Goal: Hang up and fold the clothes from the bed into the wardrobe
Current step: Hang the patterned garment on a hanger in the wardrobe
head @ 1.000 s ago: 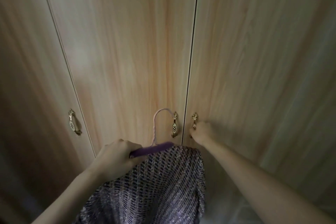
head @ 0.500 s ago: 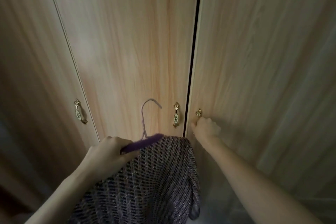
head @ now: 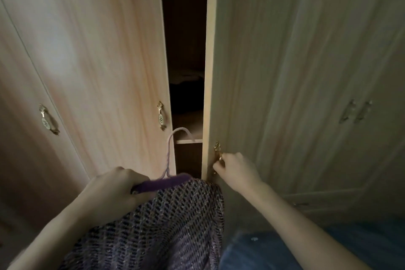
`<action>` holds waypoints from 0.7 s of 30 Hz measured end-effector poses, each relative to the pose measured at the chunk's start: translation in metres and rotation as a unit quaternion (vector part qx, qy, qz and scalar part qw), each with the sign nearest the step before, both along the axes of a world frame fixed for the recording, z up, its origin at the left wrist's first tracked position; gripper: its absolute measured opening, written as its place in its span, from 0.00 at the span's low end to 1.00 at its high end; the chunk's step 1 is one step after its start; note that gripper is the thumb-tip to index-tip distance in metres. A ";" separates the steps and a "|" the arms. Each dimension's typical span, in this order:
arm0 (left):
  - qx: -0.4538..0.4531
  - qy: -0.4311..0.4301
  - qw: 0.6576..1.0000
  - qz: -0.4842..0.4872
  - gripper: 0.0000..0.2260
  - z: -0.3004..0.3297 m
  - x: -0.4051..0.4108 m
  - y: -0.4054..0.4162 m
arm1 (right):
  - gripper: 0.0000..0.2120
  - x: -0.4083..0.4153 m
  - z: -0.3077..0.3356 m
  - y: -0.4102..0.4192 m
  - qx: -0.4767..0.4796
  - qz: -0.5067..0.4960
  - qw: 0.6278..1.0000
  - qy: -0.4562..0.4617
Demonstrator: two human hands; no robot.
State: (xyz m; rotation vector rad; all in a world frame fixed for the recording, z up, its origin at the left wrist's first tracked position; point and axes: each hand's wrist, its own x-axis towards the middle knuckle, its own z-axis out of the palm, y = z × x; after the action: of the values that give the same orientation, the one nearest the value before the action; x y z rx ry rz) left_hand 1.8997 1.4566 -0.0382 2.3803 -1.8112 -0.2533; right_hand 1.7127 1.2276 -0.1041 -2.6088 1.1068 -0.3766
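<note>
Room: we face a dim wall of pale wooden wardrobe doors [head: 98, 50].
Wardrobe: the right door [head: 285, 72] stands ajar; in the dark gap we make out a shelf [head: 189, 140] and a vague dark heap above it.
Right hand [head: 237, 170]: fingers curled round the brass handle [head: 218, 155].
Left hand [head: 114, 193]: gripping the purple hanger [head: 162, 183], the knitted top [head: 166, 226] draped from it, just before the gap.
Change: half a second ago we saw only a slit; the door has swung wider.

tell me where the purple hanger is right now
In the head view the purple hanger sits low and centre, gripped by the left hand, its hook just before the gap beside the wardrobe door.
</note>
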 end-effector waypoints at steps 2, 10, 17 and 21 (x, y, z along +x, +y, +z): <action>0.002 0.008 1.000 -0.007 0.12 -0.008 -0.027 -0.002 | 0.12 -0.026 -0.001 0.000 0.012 0.007 1.000 -0.006; -0.023 0.087 0.995 -0.040 0.10 -0.037 -0.103 -0.021 | 0.13 -0.134 -0.002 -0.009 0.017 0.003 1.000 0.015; -0.067 0.141 0.985 -0.078 0.11 -0.037 -0.146 -0.038 | 0.14 -0.216 0.013 -0.036 0.082 -0.025 0.993 0.077; -0.063 0.121 0.985 -0.107 0.10 -0.030 -0.168 -0.044 | 0.15 -0.248 0.021 -0.054 0.118 -0.069 0.987 0.086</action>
State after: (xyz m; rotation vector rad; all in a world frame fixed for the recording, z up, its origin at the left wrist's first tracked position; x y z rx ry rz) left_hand 1.7318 1.4126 -0.0684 1.9755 -1.9019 -0.4186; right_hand 1.4651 1.1737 -0.0835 -2.3982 1.3053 -0.0430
